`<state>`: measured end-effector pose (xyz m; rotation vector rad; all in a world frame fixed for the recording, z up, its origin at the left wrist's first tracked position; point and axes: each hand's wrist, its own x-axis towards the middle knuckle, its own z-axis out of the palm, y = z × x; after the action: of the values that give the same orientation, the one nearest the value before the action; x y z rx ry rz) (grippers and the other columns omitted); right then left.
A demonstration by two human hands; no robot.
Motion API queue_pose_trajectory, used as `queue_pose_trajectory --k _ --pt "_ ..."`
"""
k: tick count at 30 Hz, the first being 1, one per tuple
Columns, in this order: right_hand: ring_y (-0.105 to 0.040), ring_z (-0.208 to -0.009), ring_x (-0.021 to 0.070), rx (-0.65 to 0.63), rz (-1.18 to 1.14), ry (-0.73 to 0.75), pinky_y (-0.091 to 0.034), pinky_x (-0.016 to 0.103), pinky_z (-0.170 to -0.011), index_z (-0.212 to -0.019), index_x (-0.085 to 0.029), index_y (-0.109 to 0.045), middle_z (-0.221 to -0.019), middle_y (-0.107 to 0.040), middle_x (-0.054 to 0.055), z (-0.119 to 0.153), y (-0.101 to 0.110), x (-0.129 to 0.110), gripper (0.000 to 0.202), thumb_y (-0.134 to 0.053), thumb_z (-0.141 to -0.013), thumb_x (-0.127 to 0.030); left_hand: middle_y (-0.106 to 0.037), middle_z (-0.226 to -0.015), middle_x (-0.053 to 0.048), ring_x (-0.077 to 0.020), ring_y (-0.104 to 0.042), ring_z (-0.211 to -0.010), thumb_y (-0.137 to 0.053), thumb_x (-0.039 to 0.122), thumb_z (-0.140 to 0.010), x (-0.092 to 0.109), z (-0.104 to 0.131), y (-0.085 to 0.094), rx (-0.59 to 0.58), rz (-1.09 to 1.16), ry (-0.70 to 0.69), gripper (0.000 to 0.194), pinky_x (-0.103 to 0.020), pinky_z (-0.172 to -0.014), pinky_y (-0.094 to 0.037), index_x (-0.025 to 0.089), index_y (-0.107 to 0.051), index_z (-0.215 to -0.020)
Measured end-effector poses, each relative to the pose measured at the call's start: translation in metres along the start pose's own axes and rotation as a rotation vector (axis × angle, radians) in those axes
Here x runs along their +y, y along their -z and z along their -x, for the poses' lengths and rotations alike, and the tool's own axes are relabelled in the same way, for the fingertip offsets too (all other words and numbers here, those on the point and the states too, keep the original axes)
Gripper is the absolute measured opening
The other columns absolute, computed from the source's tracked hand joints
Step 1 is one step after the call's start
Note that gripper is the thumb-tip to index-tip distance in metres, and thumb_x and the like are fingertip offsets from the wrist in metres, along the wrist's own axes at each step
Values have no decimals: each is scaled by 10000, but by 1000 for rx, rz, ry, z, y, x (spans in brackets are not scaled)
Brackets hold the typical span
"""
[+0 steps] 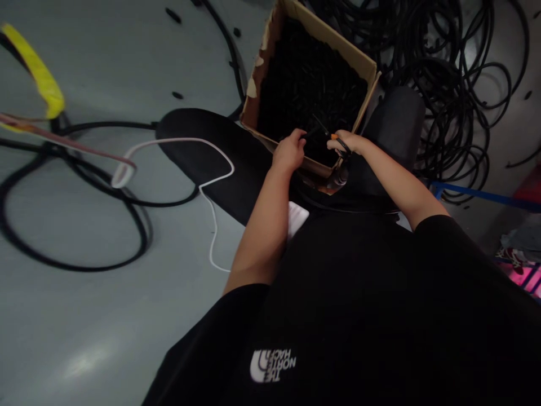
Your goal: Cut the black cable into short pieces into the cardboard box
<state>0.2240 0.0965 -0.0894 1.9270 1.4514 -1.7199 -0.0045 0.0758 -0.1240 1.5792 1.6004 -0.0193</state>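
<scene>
Between my knees sits an open cardboard box [333,29] filled with short black pieces [306,73] that look like cut tubing. Over its near edge, my left hand [289,150] is closed, with the end of a black tube [311,133] sticking out past the fingers toward the right. My right hand [347,142] grips a pair of scissors [333,136] with black and orange handles. Their dark blades point up and left over the box, close to the tube end. Whether the blades touch the tube is too dark to tell.
Coils of black hose [454,84] lie on the floor at the right, and a larger black loop [71,268] at the left. A white cable [215,217] runs by my left leg. A blurred yellow strap [42,79] shows at the left. Loose black pieces [173,16] are scattered around.
</scene>
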Motion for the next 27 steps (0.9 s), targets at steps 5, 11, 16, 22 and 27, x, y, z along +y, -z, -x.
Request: queue_pose_trajectory --k 5,11,16,22,27 --pt "-540 -669 158 33 -34 -1 -416 252 -576 -892 -234 -595 -720 -555 -27 3 2 2 296 -830 -1072 -244 -862 -1557 -169 -449 -786 -1531 -572 275 -1191 -9 -4 -5 -9 29 -83 525 -617 -1356 -579 276 -784 -1672" --pt "-507 -689 164 109 -8 24 -416 288 -637 -869 -240 -585 -697 -495 -31 -1 7 3 426 -885 -1116 -416 -868 -1492 -182 -468 -780 -1554 -594 351 -1210 -6 -6 0 35 94 32 470 -657 -1374 -562 303 -776 -1641" --pt "-538 -720 167 163 54 66 -427 290 -669 -847 -238 -595 -705 -494 -31 -12 5 12 462 -957 -1072 -416 -868 -1447 -218 -502 -773 -1557 -596 386 -1181 -9 -10 -1 82 135 81 494 -732 -1403 -525 252 -765 -1626" --pt "-559 -694 150 162 -18 53 -440 266 -644 -835 -232 -580 -718 -554 -20 -15 4 22 386 -840 -1115 -284 -888 -1431 -211 -469 -748 -1605 -594 416 -1164 -26 -20 -12 145 212 -9 448 -693 -1455 -501 231 -784 -1525" --pt "-590 -655 157 -61 31 8 -447 249 -585 -821 -220 -608 -712 -621 -4 -15 -2 18 313 -810 -1059 -198 -859 -1505 -220 -465 -737 -1624 -610 559 -1194 -28 -26 -16 113 202 -22 510 -656 -1470 -490 230 -749 -1558"
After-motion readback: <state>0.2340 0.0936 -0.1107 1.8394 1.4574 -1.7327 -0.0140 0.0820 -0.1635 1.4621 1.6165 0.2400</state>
